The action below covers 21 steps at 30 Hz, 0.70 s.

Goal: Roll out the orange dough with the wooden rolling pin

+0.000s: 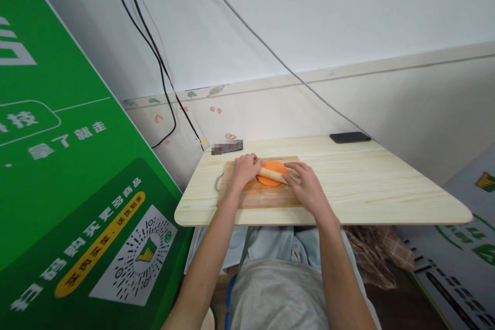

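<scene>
A wooden rolling pin [271,174] lies across a flat orange round of dough [275,166] on a wooden cutting board [266,198]. My left hand [247,169] is closed around the pin's left end, over the dough's left side. At the other end, my right hand [303,183] grips the pin with curled fingers and the thumb along it. Orange shows above and below the pin; both ends of the pin are mostly hidden by my hands. A metal loop handle [217,181] sticks out from the board's left side.
The board rests on a pale wood-grain table [386,185] against a white wall. A black phone [350,137] lies at the back right, and a dark flat object [228,147], partly blurred, at the back left. Cables [160,59] hang at left beside a green printed panel [77,165].
</scene>
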{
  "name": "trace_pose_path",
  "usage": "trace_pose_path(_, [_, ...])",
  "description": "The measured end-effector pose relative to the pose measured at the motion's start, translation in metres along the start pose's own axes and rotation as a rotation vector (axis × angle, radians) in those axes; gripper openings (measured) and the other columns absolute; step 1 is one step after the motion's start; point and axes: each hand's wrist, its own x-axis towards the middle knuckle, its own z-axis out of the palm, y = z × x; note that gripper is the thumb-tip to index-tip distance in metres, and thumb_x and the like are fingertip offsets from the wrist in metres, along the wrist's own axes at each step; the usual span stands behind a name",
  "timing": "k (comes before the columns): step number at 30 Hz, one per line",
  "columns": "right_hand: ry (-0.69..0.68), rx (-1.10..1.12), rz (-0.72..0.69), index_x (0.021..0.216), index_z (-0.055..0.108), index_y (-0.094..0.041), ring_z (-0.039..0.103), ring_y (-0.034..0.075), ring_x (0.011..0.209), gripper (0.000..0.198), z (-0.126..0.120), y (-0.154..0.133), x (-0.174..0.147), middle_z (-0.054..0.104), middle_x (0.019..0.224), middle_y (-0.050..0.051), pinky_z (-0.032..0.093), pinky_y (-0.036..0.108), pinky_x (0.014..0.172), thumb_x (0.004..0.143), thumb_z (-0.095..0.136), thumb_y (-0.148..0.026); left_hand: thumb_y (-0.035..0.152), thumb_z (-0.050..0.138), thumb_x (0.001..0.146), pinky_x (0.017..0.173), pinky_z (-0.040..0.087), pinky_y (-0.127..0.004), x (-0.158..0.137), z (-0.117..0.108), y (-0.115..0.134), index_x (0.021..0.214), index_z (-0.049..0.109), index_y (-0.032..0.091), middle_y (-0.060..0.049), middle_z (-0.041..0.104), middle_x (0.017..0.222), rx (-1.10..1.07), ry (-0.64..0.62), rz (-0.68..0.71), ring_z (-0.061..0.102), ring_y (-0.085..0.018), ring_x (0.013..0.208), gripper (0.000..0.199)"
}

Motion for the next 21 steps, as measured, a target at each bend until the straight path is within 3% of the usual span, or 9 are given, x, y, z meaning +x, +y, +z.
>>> trace_pose_path(3, [-0.038,0.075,-0.001,0.134,0.076,-0.022,0.071,0.030,0.121,0.038,-0.0041,0.0039,-0.0033,0.076,0.130,0.013,0.055,0.044,0.110,0.104,0.060,-0.040,0.035,0.045,0.109,0.098,0.051,-0.033,-0.0004,0.0001,-0.0002,0.117,0.080,0.026,-0.009,0.082,0.125,-0.007,0.005,-0.005,0.075,-0.025,0.115,0.037])
trace_pose_path(9, [-0.131,0.103,-0.012,0.130,0.078,-0.021,0.073,0.029,0.119,0.036,-0.0100,0.0013,-0.0084,0.079,0.129,0.012,0.054,0.039,0.110,0.104,0.063,-0.040,0.035,0.046,0.110,0.097,0.050,-0.033,-0.0008,0.0001,-0.0009,0.115,0.080,0.026,-0.009,0.083,0.124,-0.018,0.013,-0.009,0.076,-0.025,0.113,0.036])
trace_pose_path(16, [-0.074,0.149,0.004,0.124,0.080,-0.022,0.074,0.029,0.116,0.035,-0.0042,0.0032,-0.0080,0.080,0.123,0.011,0.055,0.039,0.106,0.103,0.060,-0.042,0.042,0.036,0.115,0.099,0.050,-0.034,-0.0003,0.0018,-0.0012,0.108,0.079,0.025,-0.011,0.083,0.121,-0.035,0.036,-0.024,0.075,-0.026,0.115,0.046])
trace_pose_path(21, [0.029,0.213,-0.011,0.122,0.080,-0.019,0.075,0.028,0.110,0.037,-0.0011,0.0065,-0.0087,0.080,0.116,0.011,0.056,0.038,0.103,0.102,0.062,-0.044,0.039,0.029,0.117,0.098,0.049,-0.033,0.0022,0.0034,-0.0025,0.109,0.075,0.024,-0.011,0.082,0.120,-0.112,0.140,-0.063,0.073,-0.025,0.117,0.048])
